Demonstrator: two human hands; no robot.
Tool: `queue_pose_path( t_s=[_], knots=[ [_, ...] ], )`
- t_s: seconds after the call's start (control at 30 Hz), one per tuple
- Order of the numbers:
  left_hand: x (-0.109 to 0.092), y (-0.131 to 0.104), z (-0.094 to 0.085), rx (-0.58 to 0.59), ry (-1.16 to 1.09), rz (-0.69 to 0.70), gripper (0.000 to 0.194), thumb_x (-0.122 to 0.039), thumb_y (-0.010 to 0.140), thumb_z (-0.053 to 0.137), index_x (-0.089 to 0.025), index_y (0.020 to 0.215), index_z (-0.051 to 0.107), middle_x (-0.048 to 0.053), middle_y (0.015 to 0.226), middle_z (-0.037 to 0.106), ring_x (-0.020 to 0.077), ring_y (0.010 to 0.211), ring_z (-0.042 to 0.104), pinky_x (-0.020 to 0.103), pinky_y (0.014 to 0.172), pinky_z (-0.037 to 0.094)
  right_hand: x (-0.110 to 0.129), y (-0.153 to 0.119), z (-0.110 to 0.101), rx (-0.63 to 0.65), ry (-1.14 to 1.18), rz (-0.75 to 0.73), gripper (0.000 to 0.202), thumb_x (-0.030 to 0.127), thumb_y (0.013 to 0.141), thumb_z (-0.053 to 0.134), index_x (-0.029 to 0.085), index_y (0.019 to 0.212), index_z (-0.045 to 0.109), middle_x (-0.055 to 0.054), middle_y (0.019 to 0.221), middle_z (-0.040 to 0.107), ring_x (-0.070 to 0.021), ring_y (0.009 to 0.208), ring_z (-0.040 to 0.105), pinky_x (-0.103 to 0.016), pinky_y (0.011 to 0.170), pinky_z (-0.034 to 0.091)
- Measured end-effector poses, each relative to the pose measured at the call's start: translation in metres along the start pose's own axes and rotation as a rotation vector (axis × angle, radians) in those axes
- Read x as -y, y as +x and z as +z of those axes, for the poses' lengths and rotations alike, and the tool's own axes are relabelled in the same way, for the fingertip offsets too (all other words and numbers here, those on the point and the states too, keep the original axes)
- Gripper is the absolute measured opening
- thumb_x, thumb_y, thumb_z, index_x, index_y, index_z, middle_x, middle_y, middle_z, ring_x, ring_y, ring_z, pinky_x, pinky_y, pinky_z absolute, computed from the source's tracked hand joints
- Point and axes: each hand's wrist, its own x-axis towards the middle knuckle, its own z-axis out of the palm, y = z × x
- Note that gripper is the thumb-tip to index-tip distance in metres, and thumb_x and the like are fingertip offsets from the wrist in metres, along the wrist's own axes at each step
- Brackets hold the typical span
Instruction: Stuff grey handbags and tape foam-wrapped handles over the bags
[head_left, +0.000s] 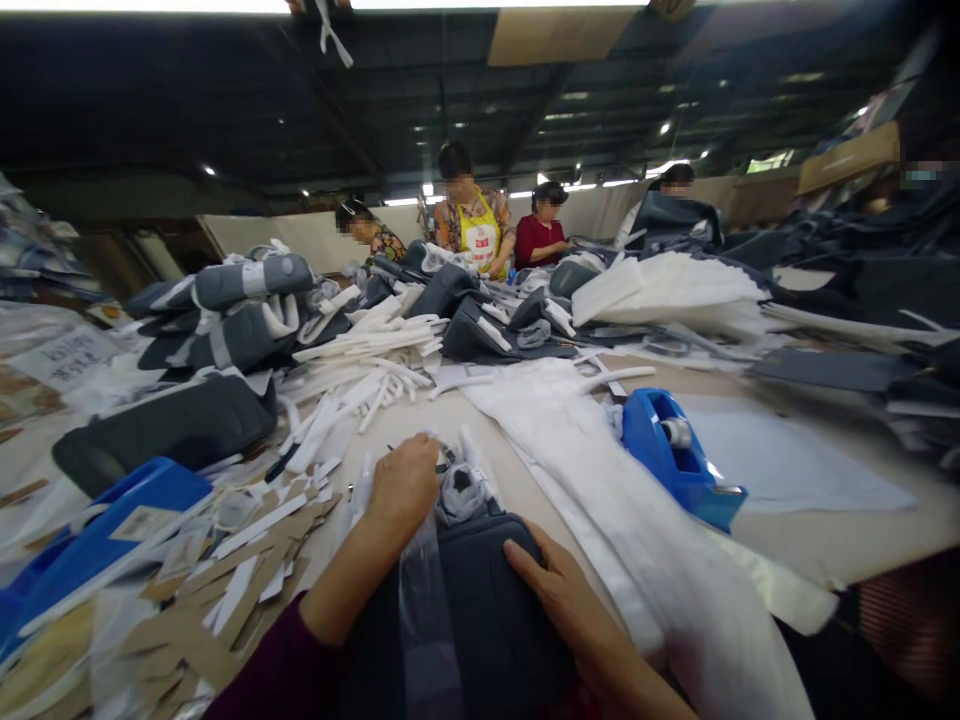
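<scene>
A dark blue-grey bag point(487, 600) is in front of me at the bottom centre, its near part cut off by the frame. My right hand point(559, 585) grips its right edge, thumb on top and fingers along the side. Above the bag's upper edge, my left hand point(406, 480) is closed with fingers pinched together; what they hold is hidden. A clear plastic strip point(427, 620) runs down over the bag from below that hand. Beside the left fingers sits a grey strap bundle wrapped in clear plastic point(459, 492), with white padding around it.
Blue tape dispensers stand on the right point(667, 450) and left point(127, 530). White foam sheeting point(577, 480) lies right of the bag. Cardboard scraps point(262, 560) cover the left side. White foam tubes point(375, 350) and stacked dark bags point(240, 300) lie beyond; several people work behind.
</scene>
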Motion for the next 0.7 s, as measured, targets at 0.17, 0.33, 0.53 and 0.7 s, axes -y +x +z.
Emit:
queue_pose_path(
  t_s=[0.17,0.33,0.53,0.7],
  knots=[
    [-0.028,0.027,-0.008,-0.021,-0.330,0.604,0.045,0.003,0.074,0.036,-0.018,0.104,0.061,0.008,0.114,0.061,0.0184,0.114,0.052,0.033,0.102,0.041,-0.027,-0.023,-0.002,-0.123,-0.105,-0.055,0.072,0.046,0.076,0.068,0.029,0.142,0.044,-0.002,0.145,0.045,-0.0308,0.139,0.030,-0.045,0.119,0.019],
    [-0.048,0.033,0.025,0.239,-0.272,0.759,0.029,-0.021,0.096,0.034,-0.017,0.099,0.063,0.006,0.097,0.068,0.0196,0.097,0.059,0.042,0.107,0.033,-0.064,-0.040,-0.020,0.024,-0.060,-0.062,0.077,0.046,0.074,0.071,0.028,0.143,0.042,-0.006,0.148,0.042,-0.0357,0.139,0.030,-0.049,0.117,0.021],
    [-0.049,0.032,0.033,0.361,-0.221,0.780,0.041,-0.029,0.100,0.028,-0.020,0.084,0.064,0.002,0.081,0.065,0.0177,0.085,0.057,0.044,0.109,0.027,-0.059,-0.035,-0.037,0.223,0.487,0.139,0.084,0.051,0.083,0.062,0.028,0.151,0.019,-0.012,0.137,0.052,-0.0284,0.125,0.051,-0.047,0.108,0.035],
    [-0.045,0.040,0.036,0.415,-0.234,0.765,0.037,-0.033,0.098,0.033,-0.023,0.085,0.066,0.002,0.090,0.066,0.0200,0.094,0.056,0.040,0.106,0.032,-0.047,-0.017,-0.036,0.222,0.622,0.268,0.101,0.054,0.073,0.070,0.022,0.152,0.016,-0.014,0.129,0.057,-0.0293,0.121,0.054,-0.048,0.105,0.037]
  ],
)
